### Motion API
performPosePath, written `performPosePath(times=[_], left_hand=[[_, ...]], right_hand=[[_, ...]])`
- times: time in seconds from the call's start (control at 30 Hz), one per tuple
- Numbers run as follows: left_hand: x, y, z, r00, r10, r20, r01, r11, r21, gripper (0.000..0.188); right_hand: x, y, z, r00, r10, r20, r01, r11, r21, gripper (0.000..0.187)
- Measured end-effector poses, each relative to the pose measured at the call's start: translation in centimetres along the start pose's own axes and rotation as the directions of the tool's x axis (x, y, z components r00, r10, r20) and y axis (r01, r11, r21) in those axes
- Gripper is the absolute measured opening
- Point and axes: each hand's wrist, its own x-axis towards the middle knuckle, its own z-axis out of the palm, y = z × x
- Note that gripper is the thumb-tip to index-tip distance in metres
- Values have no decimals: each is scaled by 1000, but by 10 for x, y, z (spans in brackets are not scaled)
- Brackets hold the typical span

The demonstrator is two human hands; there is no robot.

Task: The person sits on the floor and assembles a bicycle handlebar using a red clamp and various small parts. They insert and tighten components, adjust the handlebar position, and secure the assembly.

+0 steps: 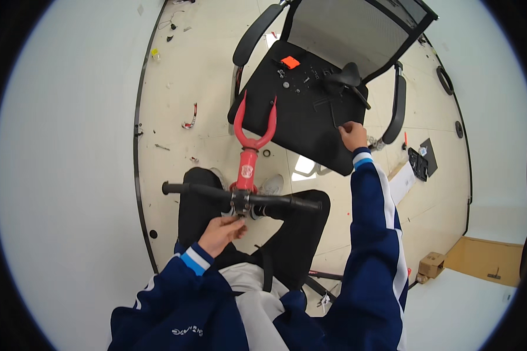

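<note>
A red bike fork [247,167] with black handlebars [208,191] lies across my thighs, its two prongs pointing away and reaching over the chair seat's near edge. Just below the black stem clamp [240,200], my left hand [221,233] has its fingertips pinched together; whatever they hold is too small to make out. My right hand [353,137] reaches out to the right front of the black seat [298,126]. Its thumb and finger close on the end of a thin dark hex key [334,113]. Beyond it lies a black bike saddle [342,77] with its post.
Bolts and small metal parts [286,85] and an orange piece [290,62] lie on the seat, between two armrests [397,111]. Loose parts litter the tiled floor, with a black tool case [417,164] at right. A cardboard box [431,265] stands lower right.
</note>
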Motion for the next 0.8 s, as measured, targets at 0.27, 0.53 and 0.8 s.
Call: performPosePath(times=[0.27, 0.53, 0.8], left_hand=[[-8, 19, -12, 986, -141, 83, 138, 989, 47, 29], [3, 9, -14, 997, -49, 62, 38, 985, 167, 23], [5, 6, -9, 987, 40, 153, -37, 999, -17, 25]], right_hand=[[55, 7, 76, 979, 192, -64, -201, 958, -203, 25], [-50, -42, -35, 997, -81, 12, 73, 946, 315, 22], [-310, -138, -37, 951, 2, 309, -231, 668, 707, 10]])
